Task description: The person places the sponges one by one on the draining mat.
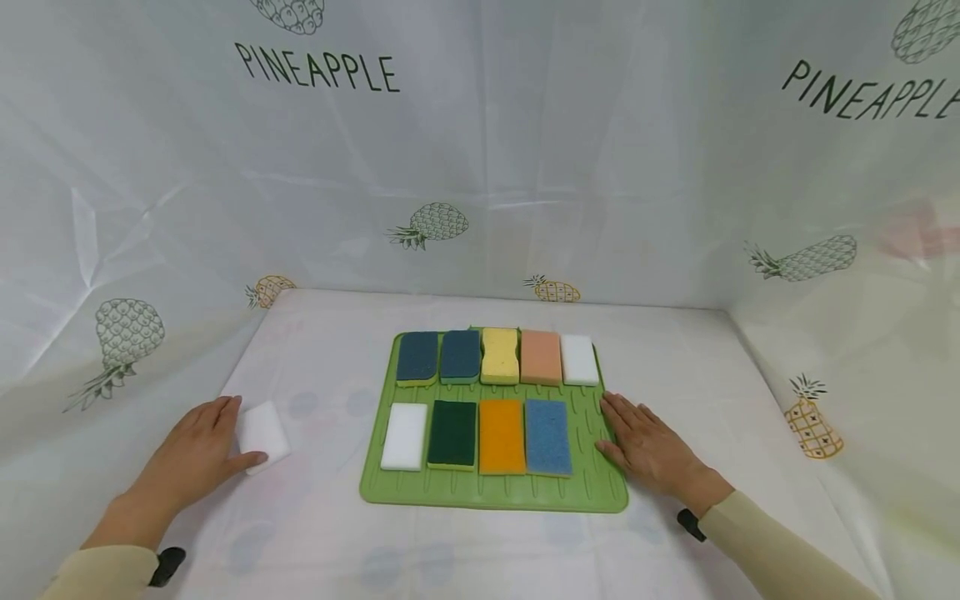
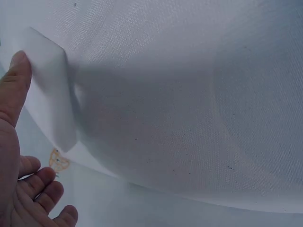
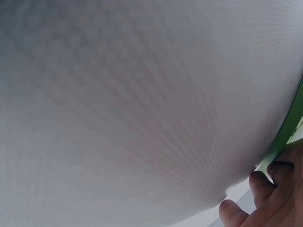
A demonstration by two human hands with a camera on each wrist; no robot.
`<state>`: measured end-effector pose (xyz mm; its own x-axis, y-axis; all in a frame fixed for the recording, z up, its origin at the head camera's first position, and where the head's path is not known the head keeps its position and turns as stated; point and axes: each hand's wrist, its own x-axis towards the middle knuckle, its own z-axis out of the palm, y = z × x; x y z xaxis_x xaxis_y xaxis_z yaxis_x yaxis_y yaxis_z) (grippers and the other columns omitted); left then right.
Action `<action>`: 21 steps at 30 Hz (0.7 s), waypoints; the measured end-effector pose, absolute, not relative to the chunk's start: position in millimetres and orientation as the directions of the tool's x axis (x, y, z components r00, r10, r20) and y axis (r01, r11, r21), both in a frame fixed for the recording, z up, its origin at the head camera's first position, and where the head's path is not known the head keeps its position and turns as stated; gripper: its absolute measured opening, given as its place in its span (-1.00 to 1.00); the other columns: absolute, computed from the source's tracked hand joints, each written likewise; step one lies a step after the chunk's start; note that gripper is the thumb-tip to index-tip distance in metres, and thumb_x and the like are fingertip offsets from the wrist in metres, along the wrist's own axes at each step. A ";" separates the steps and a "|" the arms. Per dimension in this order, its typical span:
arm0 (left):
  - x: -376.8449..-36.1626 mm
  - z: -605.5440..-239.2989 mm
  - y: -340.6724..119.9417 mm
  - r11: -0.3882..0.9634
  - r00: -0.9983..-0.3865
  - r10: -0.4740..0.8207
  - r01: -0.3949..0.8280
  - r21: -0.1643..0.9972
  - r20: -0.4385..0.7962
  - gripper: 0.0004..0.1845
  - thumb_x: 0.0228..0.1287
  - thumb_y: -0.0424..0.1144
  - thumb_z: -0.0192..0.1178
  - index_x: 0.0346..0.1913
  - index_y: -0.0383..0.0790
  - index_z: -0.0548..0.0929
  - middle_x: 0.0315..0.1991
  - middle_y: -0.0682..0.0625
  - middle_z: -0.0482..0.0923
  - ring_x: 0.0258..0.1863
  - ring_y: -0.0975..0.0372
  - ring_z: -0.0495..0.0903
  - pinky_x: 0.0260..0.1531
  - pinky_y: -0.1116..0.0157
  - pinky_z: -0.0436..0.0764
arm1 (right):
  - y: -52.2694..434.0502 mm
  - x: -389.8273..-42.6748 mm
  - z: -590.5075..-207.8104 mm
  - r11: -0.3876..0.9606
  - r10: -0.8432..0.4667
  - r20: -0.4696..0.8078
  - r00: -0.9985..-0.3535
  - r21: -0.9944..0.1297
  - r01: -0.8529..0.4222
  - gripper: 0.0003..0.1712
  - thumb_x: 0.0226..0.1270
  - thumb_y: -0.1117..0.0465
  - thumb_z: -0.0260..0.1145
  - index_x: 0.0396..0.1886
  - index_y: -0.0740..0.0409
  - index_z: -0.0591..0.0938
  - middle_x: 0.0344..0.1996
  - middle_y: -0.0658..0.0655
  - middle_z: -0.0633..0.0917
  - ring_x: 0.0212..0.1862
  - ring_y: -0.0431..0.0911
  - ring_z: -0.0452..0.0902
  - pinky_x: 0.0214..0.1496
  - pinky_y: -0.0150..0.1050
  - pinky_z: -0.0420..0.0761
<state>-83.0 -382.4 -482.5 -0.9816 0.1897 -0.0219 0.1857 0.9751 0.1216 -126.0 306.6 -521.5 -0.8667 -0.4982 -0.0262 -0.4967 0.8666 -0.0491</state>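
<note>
The head view looks forward and down from above the near edge of the table [image 1: 337, 533], taking in the whole green mat [image 1: 600, 492], both hands and the pineapple-print backdrop [image 1: 525, 125]. The left wrist view sits low and very close to the cloth beside the left hand [image 2: 14, 179], facing the white sponge [image 2: 49, 90] that the head view shows left of the mat. The right wrist view is nearly pressed to the cloth, catching only the right hand's fingertips [image 3: 258, 182] and the mat's right edge.
</note>
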 end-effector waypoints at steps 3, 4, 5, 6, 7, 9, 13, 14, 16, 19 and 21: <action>-82.9 -483.6 -381.9 0.977 -0.984 0.176 0.172 0.126 -0.020 0.28 0.13 0.27 0.52 0.47 -0.76 0.16 0.39 -0.68 0.24 0.35 -0.49 0.23 0.35 -0.40 0.29 | 306.5 -126.1 -521.7 0.868 -0.496 -0.026 -0.868 -0.053 -0.494 -0.13 0.69 -0.16 0.12 0.64 0.40 0.23 0.63 0.35 0.25 0.63 0.27 0.19 0.59 0.29 0.31; -82.9 -483.9 -381.7 0.977 -0.984 0.175 0.172 0.124 -0.014 0.28 0.10 0.25 0.54 0.46 -0.75 0.18 0.37 -0.68 0.26 0.33 -0.49 0.25 0.33 -0.41 0.31 | 306.6 -126.1 -521.8 0.868 -0.495 -0.026 -0.869 -0.054 -0.493 -0.13 0.69 -0.16 0.12 0.64 0.40 0.23 0.63 0.35 0.25 0.63 0.27 0.19 0.59 0.29 0.31; -83.0 -484.1 -381.7 0.977 -0.985 0.175 0.173 0.123 -0.005 0.26 0.08 0.24 0.56 0.45 -0.74 0.20 0.34 -0.68 0.28 0.31 -0.50 0.27 0.31 -0.43 0.34 | 306.6 -126.1 -522.0 0.868 -0.495 -0.026 -0.869 -0.054 -0.493 -0.13 0.69 -0.16 0.12 0.64 0.40 0.23 0.63 0.35 0.25 0.63 0.27 0.19 0.59 0.28 0.31; -83.0 -484.1 -381.5 0.978 -0.986 0.169 0.167 0.127 -0.006 0.25 0.06 0.23 0.57 0.44 -0.73 0.21 0.32 -0.68 0.29 0.28 -0.50 0.28 0.28 -0.44 0.36 | 306.6 -126.1 -522.1 0.869 -0.494 -0.026 -0.869 -0.053 -0.493 -0.13 0.69 -0.16 0.11 0.64 0.39 0.23 0.63 0.35 0.24 0.63 0.27 0.19 0.59 0.28 0.31; -82.9 -484.0 -381.1 0.978 -0.986 0.164 0.162 0.133 -0.004 0.22 0.05 0.21 0.58 0.43 -0.71 0.25 0.30 -0.67 0.31 0.26 -0.50 0.30 0.26 -0.45 0.39 | 306.7 -126.0 -522.3 0.868 -0.495 -0.026 -0.869 -0.054 -0.493 -0.13 0.69 -0.16 0.11 0.64 0.39 0.22 0.64 0.35 0.24 0.63 0.27 0.19 0.59 0.28 0.31; -82.7 -483.3 -380.3 0.978 -0.989 0.149 0.146 0.152 -0.011 0.17 0.05 0.19 0.59 0.40 -0.68 0.28 0.26 -0.67 0.33 0.22 -0.49 0.32 0.21 -0.46 0.42 | 307.0 -125.8 -522.6 0.868 -0.495 -0.025 -0.868 -0.054 -0.493 -0.13 0.69 -0.16 0.11 0.64 0.39 0.22 0.64 0.35 0.24 0.63 0.27 0.19 0.59 0.28 0.31; -81.9 -481.0 -377.9 0.976 -0.991 0.123 0.113 0.185 -0.045 0.16 0.07 0.19 0.58 0.40 -0.68 0.28 0.24 -0.68 0.34 0.19 -0.47 0.34 0.19 -0.45 0.45 | 307.5 -125.1 -523.2 0.868 -0.496 -0.027 -0.868 -0.055 -0.494 -0.13 0.69 -0.16 0.11 0.64 0.40 0.22 0.64 0.35 0.24 0.63 0.27 0.19 0.59 0.27 0.32; -81.6 -480.6 -377.1 0.976 -0.991 0.121 0.109 0.188 -0.053 0.18 0.08 0.19 0.57 0.41 -0.69 0.26 0.25 -0.68 0.34 0.19 -0.48 0.33 0.20 -0.45 0.44 | 307.5 -125.0 -523.3 0.868 -0.495 -0.027 -0.868 -0.055 -0.493 -0.13 0.69 -0.16 0.11 0.64 0.40 0.23 0.64 0.35 0.24 0.63 0.27 0.19 0.59 0.27 0.31; -81.0 -480.2 -375.2 0.976 -0.991 0.120 0.108 0.191 -0.057 0.21 0.10 0.19 0.56 0.43 -0.72 0.21 0.27 -0.69 0.32 0.21 -0.48 0.32 0.21 -0.45 0.44 | 307.4 -124.7 -523.3 0.869 -0.494 -0.028 -0.869 -0.055 -0.492 -0.13 0.69 -0.17 0.11 0.64 0.40 0.23 0.64 0.35 0.24 0.63 0.27 0.19 0.59 0.27 0.31; -79.5 -481.7 -372.8 0.973 -0.990 0.129 0.116 0.198 -0.053 0.22 0.09 0.18 0.57 0.44 -0.72 0.18 0.28 -0.69 0.31 0.22 -0.49 0.32 0.22 -0.45 0.43 | 307.3 -124.4 -522.9 0.869 -0.493 -0.025 -0.870 -0.055 -0.491 -0.13 0.69 -0.17 0.11 0.63 0.40 0.23 0.63 0.35 0.24 0.63 0.27 0.19 0.59 0.27 0.32; -78.2 -483.7 -372.2 0.972 -0.990 0.133 0.120 0.202 -0.055 0.24 0.07 0.18 0.58 0.44 -0.72 0.16 0.29 -0.69 0.31 0.23 -0.50 0.32 0.22 -0.46 0.43 | 307.1 -124.3 -522.6 0.869 -0.494 -0.021 -0.869 -0.055 -0.492 -0.13 0.69 -0.16 0.12 0.63 0.40 0.24 0.63 0.35 0.25 0.63 0.27 0.20 0.59 0.27 0.32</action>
